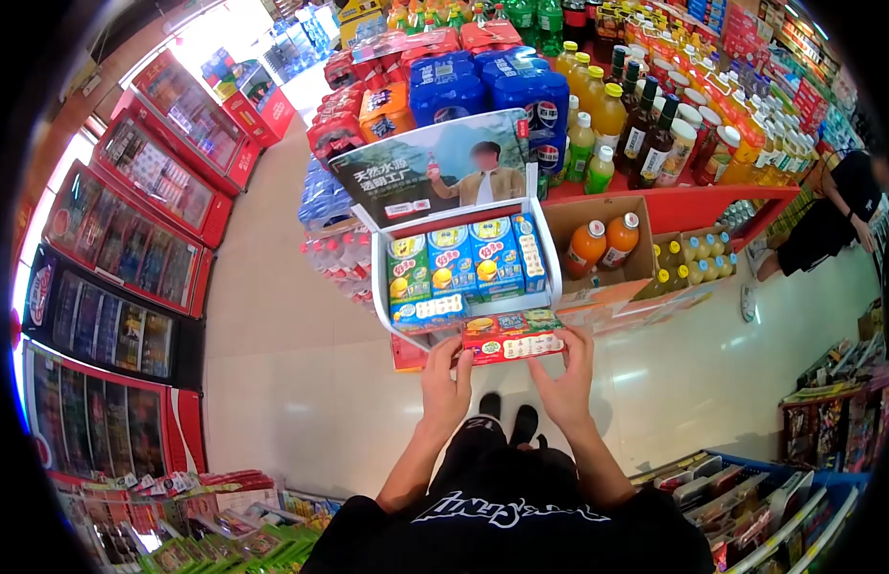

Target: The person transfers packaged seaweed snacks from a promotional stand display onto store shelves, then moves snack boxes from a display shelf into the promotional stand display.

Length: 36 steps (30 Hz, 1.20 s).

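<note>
Between my left hand and my right hand is a red snack box, one hand at each end of it. Fingers curl around its ends, with the thumbs on the side facing me. Just beyond it stands a white display tray with a raised printed back panel. Inside the tray, several upright blue snack boxes and a green snack box stand in a row. A blue box lies in front of them at the left.
An open carton with orange bottles stands right of the tray. Shrink-wrapped blue can packs and many bottles are stacked behind. Red-framed fridges line the left. Another person is at the far right. Shelves of packets stand near me.
</note>
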Available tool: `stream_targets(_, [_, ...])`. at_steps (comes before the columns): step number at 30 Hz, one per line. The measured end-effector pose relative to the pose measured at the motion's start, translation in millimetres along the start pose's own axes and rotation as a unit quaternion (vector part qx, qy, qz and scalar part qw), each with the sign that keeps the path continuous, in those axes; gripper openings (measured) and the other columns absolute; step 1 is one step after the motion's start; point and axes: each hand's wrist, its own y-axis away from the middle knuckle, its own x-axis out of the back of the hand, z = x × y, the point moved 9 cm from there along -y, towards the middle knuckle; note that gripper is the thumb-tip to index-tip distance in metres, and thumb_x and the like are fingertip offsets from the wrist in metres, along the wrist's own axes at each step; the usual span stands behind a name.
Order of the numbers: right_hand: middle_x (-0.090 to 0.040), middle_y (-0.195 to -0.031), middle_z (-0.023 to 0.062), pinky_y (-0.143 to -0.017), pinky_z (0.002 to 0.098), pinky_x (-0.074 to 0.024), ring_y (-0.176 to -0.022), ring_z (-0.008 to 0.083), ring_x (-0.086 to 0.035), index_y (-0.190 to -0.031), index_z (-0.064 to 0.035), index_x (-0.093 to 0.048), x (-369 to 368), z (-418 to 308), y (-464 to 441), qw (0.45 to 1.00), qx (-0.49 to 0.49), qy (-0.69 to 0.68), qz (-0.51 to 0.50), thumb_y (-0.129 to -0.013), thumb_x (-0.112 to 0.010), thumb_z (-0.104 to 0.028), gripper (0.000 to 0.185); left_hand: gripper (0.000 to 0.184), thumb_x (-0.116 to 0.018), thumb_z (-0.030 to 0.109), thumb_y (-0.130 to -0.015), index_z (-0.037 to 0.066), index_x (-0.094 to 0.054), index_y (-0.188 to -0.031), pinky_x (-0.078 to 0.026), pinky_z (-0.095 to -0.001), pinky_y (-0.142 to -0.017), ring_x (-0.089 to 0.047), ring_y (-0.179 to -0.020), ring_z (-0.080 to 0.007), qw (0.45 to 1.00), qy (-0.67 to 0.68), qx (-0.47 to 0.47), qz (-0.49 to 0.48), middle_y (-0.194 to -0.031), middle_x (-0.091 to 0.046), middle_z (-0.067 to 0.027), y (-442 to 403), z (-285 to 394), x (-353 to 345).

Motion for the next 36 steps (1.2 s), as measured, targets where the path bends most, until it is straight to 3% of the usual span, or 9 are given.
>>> stream_targets(9, [-0.049,-0.137,0.0252,-0.109,0.0465,-0.0441,-0.128,0.0447,-0.051,-0.131,-0.0001,-0.054,-37.6,25.2,-62.8,0.992,-0.032,0.11,-0.044,-0.085,-0.077,-0.005,0.052,0.031,-0.064,0.017,-0.103,-0.003,-0.062,-0.126,-0.057,-0.0455,-0.081,-0.071,-0.096,-0.0403,0.989,-0.01,0.098,-0.111,-0.112,-0.07,-0.0261,-54.0,-75.7,-43.3])
stream_targets(21, [-0.049,-0.144,0.0271,-0.108,0.0471,-0.0463,-0.131,0.0462,-0.053,-0.136,0.0009,-0.054,-66.7,43.0,-88.5,0.98,-0.052,0.183,-0.049,-0.09,-0.075,-0.011,0.052,0.028,-0.069,0.015,-0.098,-0.003,-0.067,-0.12,-0.055,-0.045,-0.086,-0.068,-0.1,-0.0399,0.982,-0.024,0.072,-0.174,-0.113,-0.069,-0.0223,-95.8,-111.1,-59.3])
stream_targets(24, [-0.052,-0.144,0.0252,-0.109,0.0455,-0.0466,-0.131,0.044,-0.054,-0.135,0.0002,-0.057,-69.9,41.6,-90.5,0.975,-0.084,0.197,-0.055,-0.09,-0.076,-0.01,0.05,0.022,-0.068,0.011,-0.098,-0.002,-0.068,-0.116,-0.057,-0.0388,-0.072,-0.071,-0.085,-0.0333,0.98,0.004,0.043,-0.195,-0.106,-0.068,-0.0206,-101.3,-112.4,-60.7])
stream_targets(30, [-0.054,-0.147,0.0257,-0.108,0.0458,-0.0477,-0.131,0.0434,-0.056,-0.134,-0.0012,-0.063,-77.1,56.7,-83.8,0.955,-0.113,0.267,-0.067,-0.089,-0.077,-0.012,0.048,0.019,-0.07,0.009,-0.095,-0.001,-0.07,-0.111,-0.055,-0.0412,-0.083,-0.067,-0.097,-0.0338,0.983,-0.025,-0.037,-0.178,-0.11,-0.067,-0.0172,-102.2,-108.9,-65.3])
stream_targets(36, [-0.053,-0.149,0.0241,-0.106,0.0463,-0.0488,-0.129,0.0436,-0.056,-0.133,-0.0018,-0.065,-86.8,67.1,-78.8,0.937,-0.137,0.319,-0.043,-0.092,-0.074,-0.01,0.043,0.015,-0.071,0.008,-0.093,-0.001,-0.073,-0.105,-0.054,-0.0408,-0.084,-0.066,-0.098,-0.0335,0.979,-0.025,-0.015,-0.199,-0.108,-0.066,-0.0138,-105.6,-115.8,-75.0])
